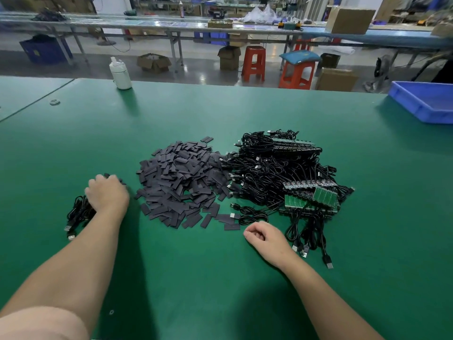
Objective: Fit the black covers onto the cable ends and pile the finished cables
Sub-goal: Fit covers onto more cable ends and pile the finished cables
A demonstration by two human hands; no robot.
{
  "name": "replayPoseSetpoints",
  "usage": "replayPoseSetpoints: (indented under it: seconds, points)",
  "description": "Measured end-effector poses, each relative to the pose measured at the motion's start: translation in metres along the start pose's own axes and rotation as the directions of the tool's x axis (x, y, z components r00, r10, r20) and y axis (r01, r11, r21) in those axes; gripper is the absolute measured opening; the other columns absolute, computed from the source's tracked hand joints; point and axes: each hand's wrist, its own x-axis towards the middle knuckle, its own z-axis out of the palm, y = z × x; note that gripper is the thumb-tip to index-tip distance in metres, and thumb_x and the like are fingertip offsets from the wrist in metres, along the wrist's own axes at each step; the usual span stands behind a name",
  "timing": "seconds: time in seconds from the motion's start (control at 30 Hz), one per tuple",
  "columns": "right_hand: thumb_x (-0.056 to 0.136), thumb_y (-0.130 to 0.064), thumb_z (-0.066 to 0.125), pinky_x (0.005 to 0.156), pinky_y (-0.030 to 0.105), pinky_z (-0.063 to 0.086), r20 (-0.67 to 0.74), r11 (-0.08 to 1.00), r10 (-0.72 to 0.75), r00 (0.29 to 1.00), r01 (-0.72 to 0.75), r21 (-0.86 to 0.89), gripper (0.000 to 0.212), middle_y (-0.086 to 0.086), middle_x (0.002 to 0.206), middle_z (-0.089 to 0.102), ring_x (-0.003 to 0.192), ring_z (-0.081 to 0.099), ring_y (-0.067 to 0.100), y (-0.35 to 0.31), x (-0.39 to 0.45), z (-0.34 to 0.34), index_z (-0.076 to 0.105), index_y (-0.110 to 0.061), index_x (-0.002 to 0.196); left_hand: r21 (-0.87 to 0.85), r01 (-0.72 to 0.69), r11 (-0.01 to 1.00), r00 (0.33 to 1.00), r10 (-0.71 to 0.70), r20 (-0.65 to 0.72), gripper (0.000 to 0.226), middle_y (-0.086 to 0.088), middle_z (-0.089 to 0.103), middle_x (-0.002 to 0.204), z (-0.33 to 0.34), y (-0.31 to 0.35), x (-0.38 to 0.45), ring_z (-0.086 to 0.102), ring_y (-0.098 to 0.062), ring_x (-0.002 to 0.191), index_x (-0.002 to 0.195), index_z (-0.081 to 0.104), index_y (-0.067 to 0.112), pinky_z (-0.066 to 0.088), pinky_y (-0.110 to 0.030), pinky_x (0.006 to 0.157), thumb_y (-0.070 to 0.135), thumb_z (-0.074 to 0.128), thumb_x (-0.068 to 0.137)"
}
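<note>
left hand (107, 193): on small cable pile (79, 213) at 9 o'clock, fingers hidden, cannot tell | right hand (266, 238): fingers loosely curled, empty, on green bench (196, 278) | black covers (180, 182): centre heap | uncovered cables (277, 175): 3 o'clock

Covers (179, 182) left of cables (277, 173)

My green bench (220, 290) faces a workshop floor (196, 69) of glossy grey concrete. Beyond it, a long table (147, 25) runs the room's width, with red stools (253, 62), open cartons (153, 62) and a blue bin (45, 50) under and around it. A white bottle (120, 74) and a blue tray (426, 101) sit on my bench's far edge.
</note>
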Motion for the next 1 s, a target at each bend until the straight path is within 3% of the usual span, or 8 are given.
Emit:
replayPoseSetpoints:
  seconds: [0.23, 0.3, 0.37, 0.47, 0.53, 0.6, 0.7, 1.0]
  points:
    - [0.104, -0.036, 0.044, 0.080, 0.040, 0.050, -0.006, 0.994, 0.058, 0.998, -0.057, 0.094, 0.031, -0.006, 0.083, 0.063, 0.076, 0.058, 0.010, -0.011, -0.004, -0.009, 0.061, -0.021, 0.083, -0.452, -0.319, 0.833, 0.948, 0.278, -0.157, 0.020, -0.006, 0.064, 0.091, -0.054, 0.117, -0.055, 0.063, -0.024, 0.077, 0.098, 0.067, 0.013, 0.049, -0.031, 0.065, 0.022, 0.049, 0.096]
    - [0.103, -0.026, 0.050, 0.075, 0.038, 0.054, -0.038, 0.991, 0.050, 0.998, -0.045, 0.128, 0.012, -0.004, 0.090, 0.063, 0.073, 0.061, 0.011, -0.018, -0.006, -0.021, 0.056, -0.024, 0.093, -0.543, -0.367, 0.755, 0.921, 0.375, -0.101, 0.021, 0.002, 0.068, 0.086, -0.070, 0.156, -0.085, 0.065, -0.015, 0.072, 0.099, 0.068, 0.017, 0.055, -0.029, 0.063, 0.019, 0.047, 0.097]
    - [0.095, -0.010, 0.056, 0.066, 0.030, 0.053, -0.219, 0.982, 0.002, 0.976, 0.039, 0.186, 0.020, -0.001, 0.097, 0.060, 0.067, 0.057, 0.007, -0.025, -0.006, -0.043, 0.051, -0.030, 0.099, -0.653, -0.378, 0.656, 0.883, 0.468, -0.041, 0.024, 0.006, 0.070, 0.089, -0.082, 0.189, -0.119, 0.062, -0.010, 0.067, 0.104, 0.070, 0.021, 0.057, -0.029, 0.063, 0.017, 0.047, 0.097]
    - [0.088, -0.009, 0.056, 0.073, 0.032, 0.046, -0.655, 0.992, -0.091, 0.750, 0.127, 0.008, 0.021, -0.001, 0.097, 0.057, 0.077, 0.053, 0.009, -0.028, -0.007, -0.094, 0.055, -0.023, 0.104, -0.786, -0.377, 0.490, 0.769, 0.638, 0.029, 0.026, 0.007, 0.073, 0.098, -0.094, 0.224, -0.169, 0.058, -0.008, 0.062, 0.106, 0.071, 0.025, 0.057, -0.029, 0.068, 0.016, 0.049, 0.096]
    - [0.091, -0.021, 0.058, 0.092, 0.042, 0.044, -0.745, 0.982, -0.089, 0.661, -0.067, -0.176, 0.025, 0.005, 0.110, 0.058, 0.103, 0.053, 0.024, -0.018, -0.003, -0.128, 0.057, -0.016, 0.115, -0.798, -0.421, 0.432, 0.670, 0.741, 0.048, 0.025, 0.005, 0.073, 0.103, -0.098, 0.240, -0.197, 0.063, -0.011, 0.069, 0.107, 0.071, 0.026, 0.056, -0.029, 0.073, 0.020, 0.050, 0.097]
    - [0.095, -0.036, 0.058, 0.105, 0.045, 0.039, -0.678, 0.933, 0.057, 0.733, -0.281, -0.226, 0.041, 0.012, 0.124, 0.057, 0.119, 0.048, 0.033, -0.005, 0.001, -0.152, 0.054, -0.013, 0.128, -0.794, -0.447, 0.412, 0.614, 0.787, 0.063, 0.023, 0.005, 0.072, 0.106, -0.100, 0.252, -0.219, 0.064, -0.016, 0.076, 0.110, 0.070, 0.026, 0.056, -0.032, 0.079, 0.026, 0.052, 0.097]
    - [0.094, -0.041, 0.063, 0.098, 0.040, 0.042, -0.505, 0.943, 0.213, 0.836, -0.312, -0.119, 0.048, 0.011, 0.127, 0.060, 0.118, 0.054, 0.031, 0.004, 0.002, -0.162, 0.053, -0.015, 0.133, -0.788, -0.443, 0.428, 0.591, 0.800, 0.102, 0.023, 0.003, 0.071, 0.103, -0.101, 0.267, -0.241, 0.063, -0.020, 0.085, 0.112, 0.068, 0.024, 0.055, -0.035, 0.083, 0.034, 0.056, 0.095]
    - [0.095, -0.024, 0.066, 0.093, 0.030, 0.043, -0.302, 0.978, -0.002, 0.953, -0.061, -0.198, 0.027, 0.000, 0.116, 0.067, 0.110, 0.060, 0.020, 0.005, 0.004, -0.150, 0.069, -0.013, 0.120, -0.860, -0.236, 0.453, 0.724, 0.672, 0.156, 0.012, 0.005, 0.065, 0.084, -0.092, 0.276, -0.249, 0.060, -0.017, 0.082, 0.090, 0.066, 0.020, 0.050, -0.032, 0.079, 0.031, 0.071, 0.087]
